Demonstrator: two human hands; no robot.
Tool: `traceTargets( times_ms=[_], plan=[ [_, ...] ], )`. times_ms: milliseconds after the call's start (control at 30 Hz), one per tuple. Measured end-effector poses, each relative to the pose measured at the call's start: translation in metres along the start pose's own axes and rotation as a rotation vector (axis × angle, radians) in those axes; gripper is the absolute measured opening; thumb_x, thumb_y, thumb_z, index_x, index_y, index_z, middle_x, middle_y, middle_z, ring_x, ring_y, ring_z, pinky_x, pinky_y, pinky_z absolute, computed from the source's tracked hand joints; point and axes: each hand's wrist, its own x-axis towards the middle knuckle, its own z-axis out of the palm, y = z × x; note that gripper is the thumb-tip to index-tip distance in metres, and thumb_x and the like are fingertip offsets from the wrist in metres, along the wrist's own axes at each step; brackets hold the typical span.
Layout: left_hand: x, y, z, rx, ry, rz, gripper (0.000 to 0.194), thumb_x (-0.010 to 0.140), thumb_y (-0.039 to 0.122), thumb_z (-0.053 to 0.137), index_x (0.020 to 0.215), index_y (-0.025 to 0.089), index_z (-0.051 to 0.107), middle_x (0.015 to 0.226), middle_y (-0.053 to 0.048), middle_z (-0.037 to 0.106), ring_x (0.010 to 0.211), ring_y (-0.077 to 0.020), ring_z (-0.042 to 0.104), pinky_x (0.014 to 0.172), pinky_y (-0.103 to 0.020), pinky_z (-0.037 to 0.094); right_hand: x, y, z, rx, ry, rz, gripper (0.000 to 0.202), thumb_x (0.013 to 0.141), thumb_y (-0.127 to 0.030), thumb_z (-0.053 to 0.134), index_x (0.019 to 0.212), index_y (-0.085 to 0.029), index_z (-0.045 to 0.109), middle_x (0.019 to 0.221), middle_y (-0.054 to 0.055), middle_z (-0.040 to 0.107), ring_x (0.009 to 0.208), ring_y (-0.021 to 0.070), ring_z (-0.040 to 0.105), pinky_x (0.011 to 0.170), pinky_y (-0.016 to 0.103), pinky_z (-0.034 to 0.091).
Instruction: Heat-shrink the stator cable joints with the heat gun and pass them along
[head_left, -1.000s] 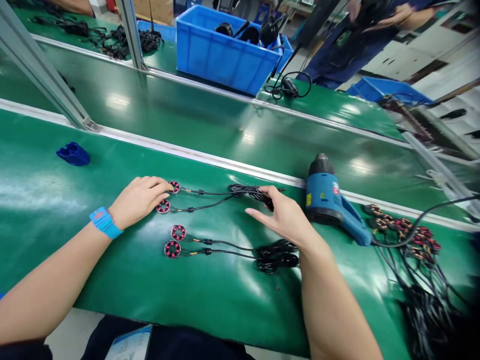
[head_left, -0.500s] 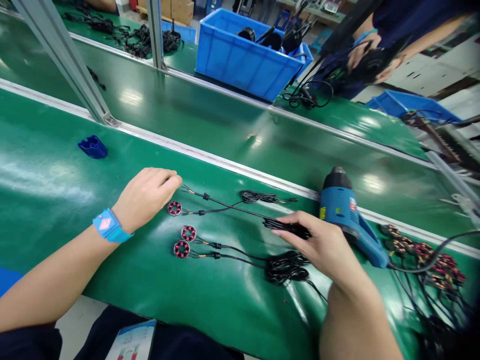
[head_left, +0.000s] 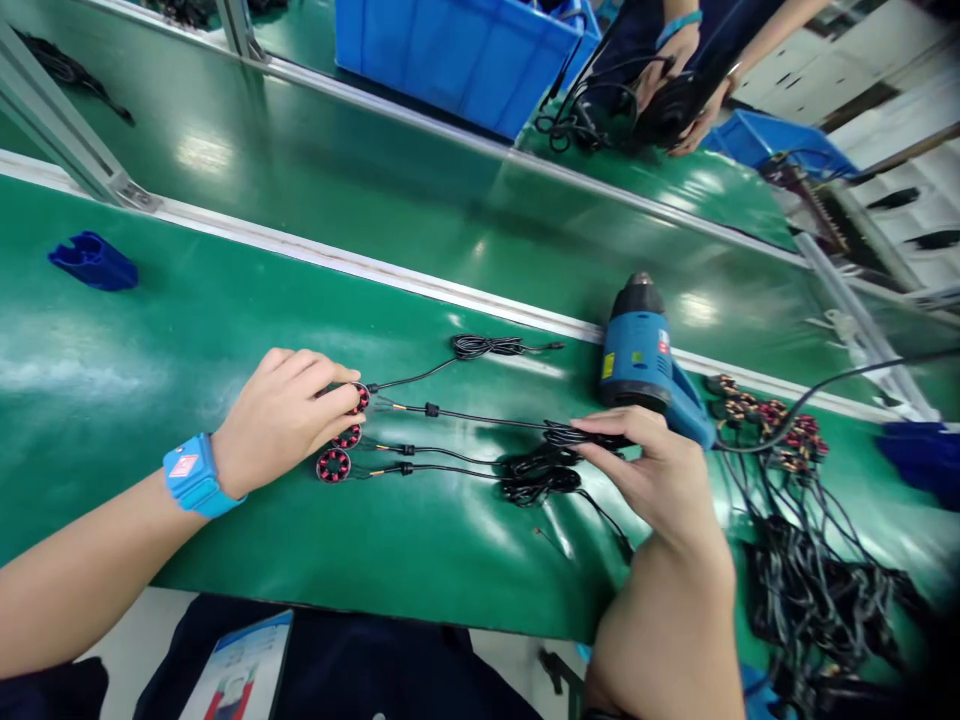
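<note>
My left hand (head_left: 296,410), with a blue wristband, has its fingers closed on a small round coil (head_left: 361,398) with red and black parts. Another coil lies just below the fingertips, and a third coil (head_left: 333,465) is on the green mat nearer me. My right hand (head_left: 645,450) pinches a black cable bundle (head_left: 570,433), whose cable runs left to the held coil. Two cable bundles (head_left: 540,485) rest below it. Farther back lies a separate coiled cable (head_left: 487,346), its lead reaching toward my left fingers.
A blue heat gun (head_left: 637,350) stands behind my right hand. Many cabled coils (head_left: 780,420) are piled at the right. A dark blue plastic piece (head_left: 94,262) sits at the left. Beyond the metal rail are a blue crate (head_left: 450,65) and another person's hands (head_left: 675,90).
My left hand has closed on a coil. The cable in my right hand has come down beside the other bundles. The view has shifted, showing more of the right-hand pile.
</note>
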Motion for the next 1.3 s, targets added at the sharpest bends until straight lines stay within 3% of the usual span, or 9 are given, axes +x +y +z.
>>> traceTargets(
  times_ms=[167,367,633,900,1133,1233,1300],
  plan=[
    [0.003,0.003,0.01,-0.06,-0.039,0.045,0.015,0.099,0.031,0.059,0.089,0.02,0.062,0.115,-0.003,0.072,0.099,-0.0208,0.062,0.08,-0.038,0.04,-0.003,0.012,0.009,0.015,-0.019,0.011,0.012,0.091,-0.036,0.07,0.095,-0.025,0.071,0.091,0.005,0.072,0.086,0.0287,0.068,0.082,0.048,0.052],
    [0.001,0.003,0.01,-0.183,-0.089,-0.001,0.015,0.099,0.028,0.058,0.112,0.029,0.066,0.112,-0.006,0.067,0.096,-0.0218,0.058,0.077,-0.036,0.037,-0.004,0.011,0.009,0.024,-0.002,-0.012,0.009,0.092,-0.034,0.069,0.095,-0.026,0.068,0.09,0.004,0.071,0.085,0.0285,0.068,0.078,0.047,0.053],
    [0.004,-0.006,0.012,-0.242,-0.159,-0.047,0.015,0.098,0.037,0.062,0.096,0.022,0.061,0.109,-0.004,0.069,0.101,-0.0223,0.058,0.079,-0.037,0.034,-0.004,0.017,0.015,0.023,-0.029,0.044,0.017,0.093,-0.043,0.067,0.096,-0.026,0.069,0.092,0.005,0.072,0.086,0.0291,0.068,0.081,0.049,0.053],
    [0.005,-0.011,0.011,-0.162,-0.24,-0.019,0.025,0.1,0.045,0.055,0.091,0.022,0.063,0.111,-0.001,0.072,0.093,-0.0221,0.055,0.075,-0.036,0.031,0.001,0.023,0.029,0.067,-0.19,0.14,0.028,0.093,-0.053,0.064,0.094,-0.026,0.069,0.092,0.004,0.072,0.083,0.0269,0.067,0.077,0.044,0.052],
    [0.003,-0.007,0.001,-0.169,-0.285,0.02,0.029,0.101,0.046,0.051,0.091,0.023,0.066,0.107,-0.003,0.069,0.091,-0.0227,0.055,0.074,-0.036,0.032,-0.001,0.017,0.018,0.119,-0.343,0.136,0.037,0.09,-0.062,0.067,0.098,-0.027,0.075,0.107,0.006,0.068,0.098,0.0266,0.065,0.086,0.041,0.053],
    [-0.002,-0.019,-0.005,-0.161,-0.245,-0.085,0.033,0.099,0.053,0.052,0.094,0.023,0.063,0.111,-0.005,0.067,0.097,-0.0259,0.057,0.077,-0.037,0.035,0.006,0.009,0.018,-0.024,-0.202,0.098,0.035,0.093,-0.06,0.064,0.098,-0.026,0.075,0.114,0.007,0.066,0.104,0.028,0.063,0.09,0.043,0.053],
    [-0.007,-0.031,-0.007,-0.141,-0.219,-0.199,0.041,0.095,0.063,0.053,0.1,0.022,0.059,0.115,-0.008,0.066,0.102,-0.0289,0.059,0.081,-0.039,0.038,0.018,0.002,0.026,-0.169,-0.051,0.045,0.035,0.097,-0.052,0.061,0.111,-0.022,0.072,0.121,0.011,0.064,0.11,0.0306,0.061,0.097,0.047,0.051]
  ],
)
